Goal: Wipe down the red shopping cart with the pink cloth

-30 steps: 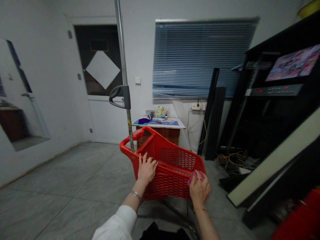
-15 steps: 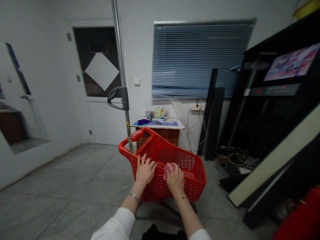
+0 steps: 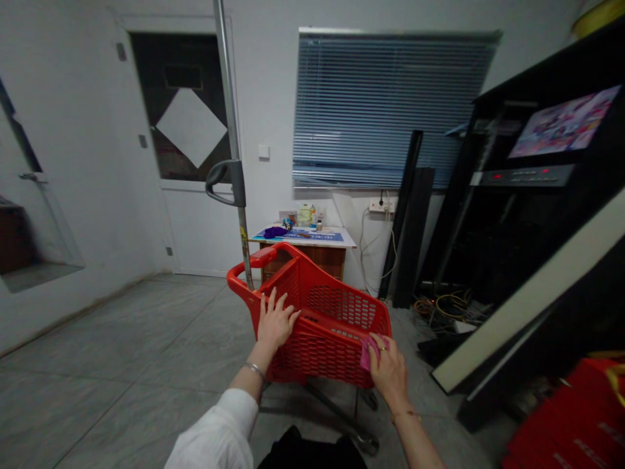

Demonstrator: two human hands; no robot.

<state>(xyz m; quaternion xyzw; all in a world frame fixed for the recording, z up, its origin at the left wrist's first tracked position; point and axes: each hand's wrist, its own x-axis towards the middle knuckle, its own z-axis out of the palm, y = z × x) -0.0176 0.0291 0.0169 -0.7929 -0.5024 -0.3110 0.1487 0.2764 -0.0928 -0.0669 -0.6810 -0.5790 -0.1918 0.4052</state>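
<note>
A small red plastic shopping cart (image 3: pixel 322 355) stands on the floor in front of me, with slotted basket walls and a red push handle at its far left. My left hand (image 3: pixel 277 320) rests on the near rim toward the handle end, fingers spread and holding nothing. Farther right, at the front corner of the same rim, my right hand (image 3: pixel 389 365) grips a pink cloth (image 3: pixel 370 354) folded over the edge. A metal pole (image 3: pixel 229 98) with a grey loop handle (image 3: pixel 227 182) rises at the cart's handle end.
Behind the cart is a small table (image 3: pixel 342 238) holding a purple cloth (image 3: pixel 275 232) and several small bottles. Dark panels (image 3: pixel 415 234) lean on the wall beneath the blinds (image 3: pixel 390 111). Tangled cables (image 3: pixel 449 306) lie at the right, near a red box (image 3: pixel 566 417).
My right hand has slid right along the rim with the pink cloth, from mid-side to the front corner. My left hand stays on the rim. The view has shifted slightly.
</note>
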